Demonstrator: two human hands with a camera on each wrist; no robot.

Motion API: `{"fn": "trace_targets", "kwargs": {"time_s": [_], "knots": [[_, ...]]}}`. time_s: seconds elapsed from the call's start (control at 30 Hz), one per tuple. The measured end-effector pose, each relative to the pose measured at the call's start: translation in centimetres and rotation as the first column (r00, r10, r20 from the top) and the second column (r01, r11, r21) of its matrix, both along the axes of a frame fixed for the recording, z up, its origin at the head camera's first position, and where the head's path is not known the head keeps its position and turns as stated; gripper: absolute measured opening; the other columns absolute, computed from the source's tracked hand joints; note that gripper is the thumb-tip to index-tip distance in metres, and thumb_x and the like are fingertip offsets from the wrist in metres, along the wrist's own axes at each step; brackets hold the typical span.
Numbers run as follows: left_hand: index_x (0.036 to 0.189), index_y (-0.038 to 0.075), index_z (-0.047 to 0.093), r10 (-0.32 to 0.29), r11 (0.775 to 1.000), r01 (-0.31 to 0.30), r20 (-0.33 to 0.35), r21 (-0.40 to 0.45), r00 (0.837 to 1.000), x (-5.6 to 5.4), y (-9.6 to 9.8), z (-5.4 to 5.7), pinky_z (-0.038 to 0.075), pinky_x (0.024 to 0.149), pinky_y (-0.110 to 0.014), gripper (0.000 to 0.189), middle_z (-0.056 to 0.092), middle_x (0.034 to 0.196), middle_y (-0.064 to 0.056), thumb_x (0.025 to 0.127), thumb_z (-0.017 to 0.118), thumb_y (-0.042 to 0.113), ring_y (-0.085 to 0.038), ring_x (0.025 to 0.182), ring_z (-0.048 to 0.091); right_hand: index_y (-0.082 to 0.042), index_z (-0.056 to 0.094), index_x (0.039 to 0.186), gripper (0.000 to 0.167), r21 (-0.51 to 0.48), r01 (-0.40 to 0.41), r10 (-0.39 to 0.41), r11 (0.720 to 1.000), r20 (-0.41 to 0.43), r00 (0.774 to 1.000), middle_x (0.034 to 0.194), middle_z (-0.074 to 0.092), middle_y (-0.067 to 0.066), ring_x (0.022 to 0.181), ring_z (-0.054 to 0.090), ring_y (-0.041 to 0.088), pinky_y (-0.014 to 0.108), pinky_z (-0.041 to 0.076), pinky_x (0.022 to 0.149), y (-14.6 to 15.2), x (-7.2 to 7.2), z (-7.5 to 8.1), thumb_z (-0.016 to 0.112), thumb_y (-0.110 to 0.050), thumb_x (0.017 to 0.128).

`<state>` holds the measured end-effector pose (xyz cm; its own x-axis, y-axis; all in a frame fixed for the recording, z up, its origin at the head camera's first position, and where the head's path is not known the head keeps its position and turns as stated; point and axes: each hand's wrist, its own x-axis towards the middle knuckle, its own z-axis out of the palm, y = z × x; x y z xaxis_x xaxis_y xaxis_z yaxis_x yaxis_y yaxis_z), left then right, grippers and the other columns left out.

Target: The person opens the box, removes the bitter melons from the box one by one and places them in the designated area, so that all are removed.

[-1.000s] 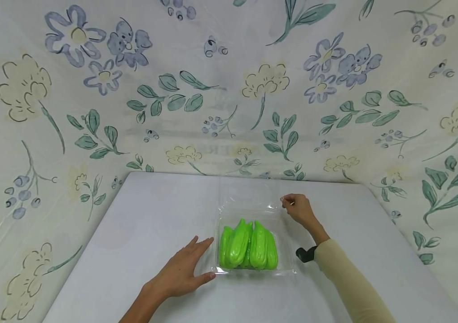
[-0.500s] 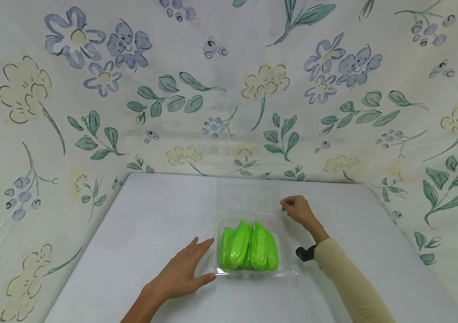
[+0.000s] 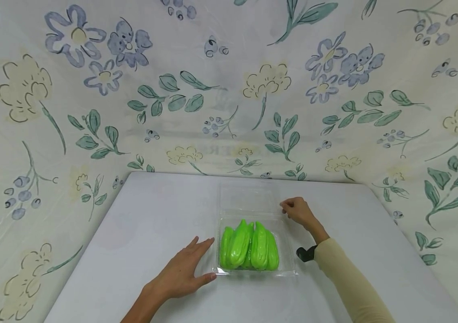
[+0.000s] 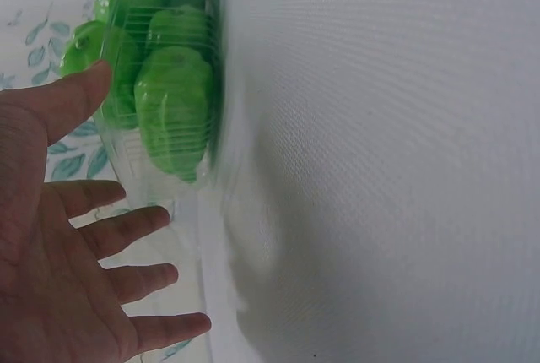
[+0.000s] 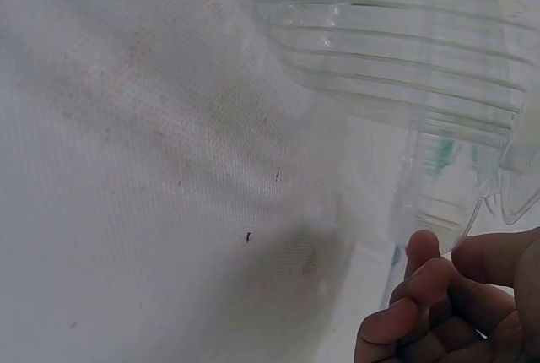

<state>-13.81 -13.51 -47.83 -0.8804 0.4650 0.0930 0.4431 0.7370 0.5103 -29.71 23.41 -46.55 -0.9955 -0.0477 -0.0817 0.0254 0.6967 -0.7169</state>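
Container: one clear, thin-walled rectangular plastic box (image 3: 287,255) with ribbed sides. Sits on the flat white counter (image 3: 152,215), well in from the left and right edges, between the two bare hands.

Cover: one clear plastic lid (image 3: 249,197), joined along the far side of the box. Stands open toward the far edge of the counter, near that edge. Exact tilt hard to tell through the transparent plastic.

Contents: bright green, glossy, elongated gourd-shaped pieces (image 3: 249,246), at least five. Lie crowded side by side inside the box, narrow ends toward the far edge of the counter, broad ends toward the near wall. Show through the ribbing in the left wrist view; only partly visible in the right wrist view.

Left hand (image 3: 180,273): bare, fingers and thumb spread wide. Reaches in from the near left, just beside the left wall of the box, thumb by the near left corner. Contact between thumb tip and plastic: cannot tell.

Right hand (image 3: 298,211): bare, fingers curled inward, thumb and forefinger pinching the right edge of the lid. Reaches in from the near right, behind a pale beige sleeve (image 3: 346,278) and a small black fitting (image 3: 305,254) at the wrist.

Backdrop: white cloth (image 3: 229,80) printed with blue and cream flowers, green leaves and berries. Hangs beyond the far edge and both far corners of the counter.
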Motion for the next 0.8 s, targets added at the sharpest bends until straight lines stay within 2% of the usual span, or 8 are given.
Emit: {"fn": "trace_targets", "kwargs": {"time_s": [0.4, 0.63, 0.8], "knots": [[0.153, 0.015, 0.035, -0.009, 1.0, 0.009, 0.01, 0.013, 1.0, 0.2, 0.0, 0.1, 0.032, 0.107, -0.06, 0.082, 0.044, 0.15, -0.008, 0.088, 0.068, 0.051, -0.037, 0.143, 0.028, 0.008, 0.066, 0.117, 0.031, -0.011, -0.013, 0.012, 1.0, -0.027, 1.0, 0.091, 0.069, 0.012, 0.074, 0.061, 0.02, 0.032, 0.05, 0.065, 0.7, -0.1, 0.2, 0.056, -0.016, 0.1], [0.153, 0.014, 0.035, -0.018, 1.0, 0.018, -0.003, 0.017, 1.0, 0.2, 0.0, 0.3, 0.032, 0.107, -0.06, 0.081, 0.044, 0.15, -0.008, 0.088, 0.069, 0.049, -0.038, 0.142, 0.028, 0.009, 0.063, 0.121, 0.031, -0.013, -0.046, 0.045, 0.999, -0.085, 0.995, 0.099, 0.07, 0.017, 0.077, 0.066, 0.025, 0.032, 0.051, 0.064, 1.2, 0.2, 1.4, 0.054, -0.012, 0.1], [0.153, 0.014, 0.036, -0.011, 1.0, 0.011, -0.001, 0.001, 1.0, 0.2, 0.0, 0.3, 0.033, 0.107, -0.06, 0.081, 0.044, 0.149, -0.008, 0.088, 0.069, 0.049, -0.037, 0.142, 0.028, 0.011, 0.063, 0.12, 0.03, 0.008, -0.092, 0.092, 0.996, -0.159, 0.983, 0.101, 0.07, 0.02, 0.077, 0.068, 0.026, 0.032, 0.052, 0.064, 1.3, 0.6, 2.7, 0.054, -0.008, 0.099]]}}
